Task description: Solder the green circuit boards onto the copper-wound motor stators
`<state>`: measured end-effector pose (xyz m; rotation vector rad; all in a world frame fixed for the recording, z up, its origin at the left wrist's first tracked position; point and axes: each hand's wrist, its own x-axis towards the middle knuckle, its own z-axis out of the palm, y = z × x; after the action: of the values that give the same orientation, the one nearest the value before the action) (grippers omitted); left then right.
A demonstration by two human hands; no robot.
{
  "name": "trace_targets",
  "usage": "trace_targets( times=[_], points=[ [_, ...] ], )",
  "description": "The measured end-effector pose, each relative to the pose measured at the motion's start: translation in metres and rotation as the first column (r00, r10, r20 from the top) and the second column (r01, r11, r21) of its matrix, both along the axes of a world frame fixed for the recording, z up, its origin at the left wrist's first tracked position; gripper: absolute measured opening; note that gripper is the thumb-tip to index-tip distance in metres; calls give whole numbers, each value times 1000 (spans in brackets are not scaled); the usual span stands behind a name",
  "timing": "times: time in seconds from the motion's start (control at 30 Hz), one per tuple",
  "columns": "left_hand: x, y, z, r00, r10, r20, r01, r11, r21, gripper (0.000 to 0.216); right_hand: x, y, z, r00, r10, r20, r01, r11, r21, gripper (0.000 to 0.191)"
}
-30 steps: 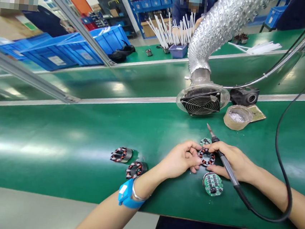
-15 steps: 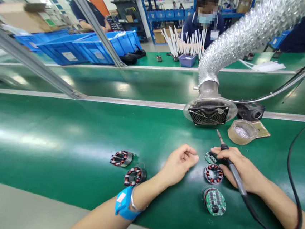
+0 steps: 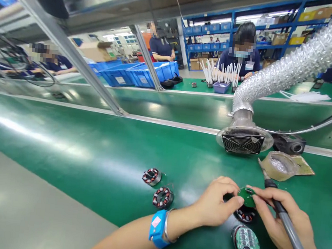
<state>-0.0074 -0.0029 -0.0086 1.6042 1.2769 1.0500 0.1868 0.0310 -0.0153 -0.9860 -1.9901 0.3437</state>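
Between my two hands a round green circuit board [image 3: 246, 197] is held tilted, its plain side facing me. My left hand [image 3: 217, 202], with a blue band on its wrist, pinches the board's left edge. My right hand [image 3: 286, 214] grips the right edge with thumb and forefinger. Resting across that same hand is a soldering iron [image 3: 287, 226], its tip pointing up and away. A wire-wound motor stator [image 3: 245, 215] sits just below the board, partly covered by it. Nearer to me lies a stator topped with a circuit board [image 3: 247, 242], components facing up.
Two more stators [image 3: 152, 176] [image 3: 163, 197] rest left of my hands. A fume extractor [image 3: 243, 143] on a silver duct hangs beyond. Behind the iron's tip stands a round tub [image 3: 279, 166] beside a dark iron holder [image 3: 289, 144]. Co-workers sit across the bench.
My right hand has picked up the circuit board from the bench, still holding the iron. My left hand has come over and taken its other edge. The view has swung left.
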Motion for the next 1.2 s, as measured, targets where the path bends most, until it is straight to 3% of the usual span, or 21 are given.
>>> trace_targets(
  times=[0.1, 0.23, 0.33, 0.53, 0.7, 0.77, 0.87, 0.97, 1.07, 1.2],
  points=[
    [1, 1, -3, 999, 11, 51, -7, 998, -70, 24, -4, -6, 2, 996, 55, -73, -64, 990, -129, 15],
    [-1, 2, -3, 1000, 6, -6, -7, 996, -88, 27, 2, -5, 3, 972, 225, -66, -234, 948, -217, 34],
    [-2, 1, -1, 998, -26, -52, 21, 996, -82, 25, 5, -2, 2, 938, 346, -16, -342, 917, -206, 44],
    [-1, -1, -4, 1000, 12, -26, -15, 996, -90, 19, 15, 5, 1, 934, 337, 118, -328, 940, -89, 49],
    [1, 1, -4, 997, -26, -78, 22, 999, -43, 23, 19, 7, 6, 875, 460, 148, -451, 888, -92, 42],
    [-3, 3, -2, 996, -49, -73, 47, 999, -25, 25, 21, 6, 8, 880, 449, 156, -439, 893, -97, 41],
    [-12, 7, -1, 993, -67, -94, 65, 997, -32, 23, 25, 4, 8, 925, 317, 208, -296, 947, -129, 43],
    [-20, 10, -4, 983, -148, -107, 129, 978, -165, 28, 27, 1, 7, 932, 245, 266, -203, 963, -176, 42],
    [-20, 10, -8, 979, -201, -24, 186, 941, -282, 27, 24, -4, 6, 927, 246, 284, -208, 965, -158, 42],
    [-15, 9, -12, 984, -151, 93, 173, 928, -330, 22, 19, -5, 7, 923, 260, 283, -245, 966, -86, 43]
  ],
)
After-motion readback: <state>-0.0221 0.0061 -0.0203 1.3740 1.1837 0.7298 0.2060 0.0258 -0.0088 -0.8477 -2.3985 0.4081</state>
